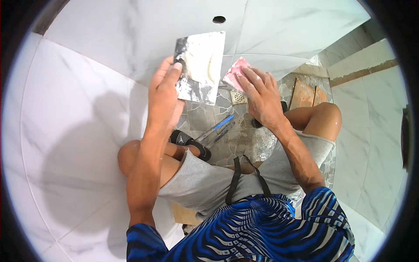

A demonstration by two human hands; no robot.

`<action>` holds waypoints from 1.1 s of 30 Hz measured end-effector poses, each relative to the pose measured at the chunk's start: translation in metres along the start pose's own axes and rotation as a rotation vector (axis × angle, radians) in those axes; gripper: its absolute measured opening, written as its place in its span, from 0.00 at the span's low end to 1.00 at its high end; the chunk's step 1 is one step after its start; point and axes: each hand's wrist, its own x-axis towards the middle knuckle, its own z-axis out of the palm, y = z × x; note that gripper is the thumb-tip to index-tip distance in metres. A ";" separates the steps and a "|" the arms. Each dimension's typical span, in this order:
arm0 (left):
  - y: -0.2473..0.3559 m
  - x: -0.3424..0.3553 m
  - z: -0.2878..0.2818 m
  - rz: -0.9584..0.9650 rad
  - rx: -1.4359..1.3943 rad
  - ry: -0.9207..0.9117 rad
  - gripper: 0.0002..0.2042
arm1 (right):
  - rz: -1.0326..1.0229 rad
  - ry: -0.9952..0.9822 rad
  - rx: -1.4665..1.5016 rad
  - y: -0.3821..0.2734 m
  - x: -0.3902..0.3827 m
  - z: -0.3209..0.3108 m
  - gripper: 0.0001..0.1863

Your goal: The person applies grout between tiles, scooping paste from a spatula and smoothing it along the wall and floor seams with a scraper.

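Observation:
My left hand point(166, 85) grips a rectangular dark board point(198, 94) by its left edge, thumb on top. A thick smear of white paste point(200, 61) covers much of the board's face. Just right of it, my right hand point(262, 94) is closed on a thin pink pad point(236, 74) that has white paste along its edges; whether it is a sponge or a flexible spreader I cannot tell. White residue marks the right fingers. The pad is a little apart from the board, both in front of the marbled wall tiles point(144, 30).
A round hole point(219, 19) pierces the wall ahead. On the stone-patterned floor lie a square drain grate point(238, 97), a blue-handled tool point(223, 123) and orange-brown flat pieces point(302, 94). A low tiled ledge point(362, 65) runs at the right. Tiled wall point(74, 131) stands close on the left.

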 end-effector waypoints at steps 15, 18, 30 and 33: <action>0.009 0.008 0.000 0.103 0.131 0.016 0.14 | 1.768 0.576 1.929 0.087 -0.014 0.211 0.14; 0.008 0.010 0.001 0.099 0.140 0.063 0.15 | 1.594 0.518 2.012 0.088 0.005 0.187 0.13; 0.008 0.010 -0.002 0.077 0.195 -0.068 0.16 | 0.829 0.366 1.951 0.069 0.001 -0.016 0.13; 0.002 0.010 0.000 0.031 0.199 -0.097 0.16 | 0.721 0.321 1.585 0.062 0.008 -0.065 0.16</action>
